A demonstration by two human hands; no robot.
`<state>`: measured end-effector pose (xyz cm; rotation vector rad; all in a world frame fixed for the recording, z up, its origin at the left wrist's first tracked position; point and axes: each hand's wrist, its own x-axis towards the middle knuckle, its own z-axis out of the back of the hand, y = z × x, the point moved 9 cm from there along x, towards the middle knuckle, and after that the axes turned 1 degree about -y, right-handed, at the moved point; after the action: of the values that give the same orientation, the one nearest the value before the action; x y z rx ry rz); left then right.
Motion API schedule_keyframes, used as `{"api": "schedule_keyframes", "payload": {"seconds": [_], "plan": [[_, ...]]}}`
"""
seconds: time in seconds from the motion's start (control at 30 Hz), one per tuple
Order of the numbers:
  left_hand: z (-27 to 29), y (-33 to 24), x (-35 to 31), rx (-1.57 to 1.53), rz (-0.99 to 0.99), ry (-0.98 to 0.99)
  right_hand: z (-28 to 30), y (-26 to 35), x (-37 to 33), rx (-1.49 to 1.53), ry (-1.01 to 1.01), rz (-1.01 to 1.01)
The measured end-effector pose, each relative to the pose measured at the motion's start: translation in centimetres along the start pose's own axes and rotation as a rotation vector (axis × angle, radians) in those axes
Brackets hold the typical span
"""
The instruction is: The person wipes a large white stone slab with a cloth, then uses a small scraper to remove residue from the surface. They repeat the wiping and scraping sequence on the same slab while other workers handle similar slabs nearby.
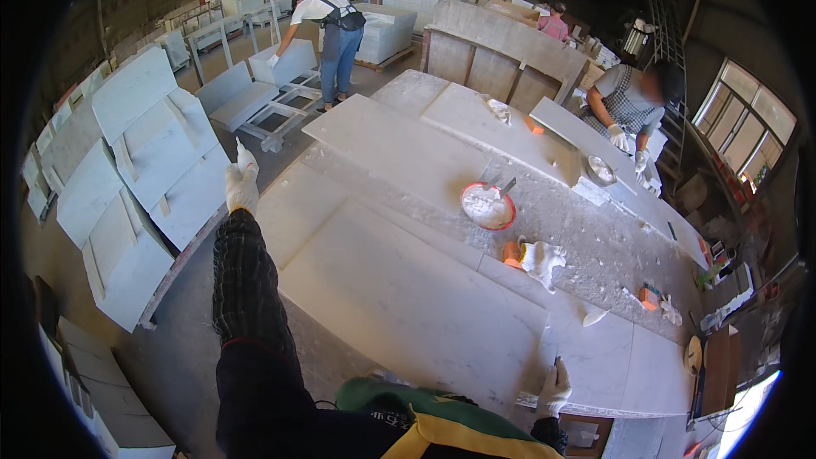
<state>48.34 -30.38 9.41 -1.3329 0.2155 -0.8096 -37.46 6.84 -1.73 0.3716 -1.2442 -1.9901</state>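
My left hand (241,184), in a white glove, is stretched out to the far left corner of a large white marble slab (399,289) and grips its edge. My right hand (554,388), also gloved, holds the slab's near right edge with the fingers curled over it. The slab lies flat on a dusty workbench (595,246), on top of other white slabs. My dark checked sleeve runs along the slab's left side.
A red bowl of white powder (488,206) and crumpled gloves (541,259) lie on the bench beyond the slab. Marble pieces lean in racks at the left (136,178). One person works at the bench's far right (629,110); another bends over slabs at the back (327,34).
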Motion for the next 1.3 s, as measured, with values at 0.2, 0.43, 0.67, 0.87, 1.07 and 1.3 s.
{"api": "schedule_keyframes", "payload": {"seconds": [0.2,0.43,0.67,0.87,1.07,1.3], "plan": [[-2.8,-0.6,-0.1,0.003,-0.046,0.043,0.0,-1.6,0.6,-0.049,-0.048,-0.004],[-9.8,-4.6,-17.1,-0.317,0.019,0.263,0.4,-2.4,1.4,-0.031,-0.080,-0.119],[-13.4,-10.1,-42.8,0.002,0.017,1.078,3.3,-0.8,3.3,-0.100,-0.222,0.013],[-16.8,-14.6,-50.9,0.174,-0.409,1.375,3.5,0.3,3.1,-0.254,-0.289,0.072],[-18.8,-18.2,-53.8,0.161,-0.832,1.436,3.5,1.4,2.8,-0.240,-0.289,0.049],[-21.2,-20.8,-55.8,0.156,-1.073,1.543,3.5,1.2,2.8,-0.278,-0.298,0.058]]}}
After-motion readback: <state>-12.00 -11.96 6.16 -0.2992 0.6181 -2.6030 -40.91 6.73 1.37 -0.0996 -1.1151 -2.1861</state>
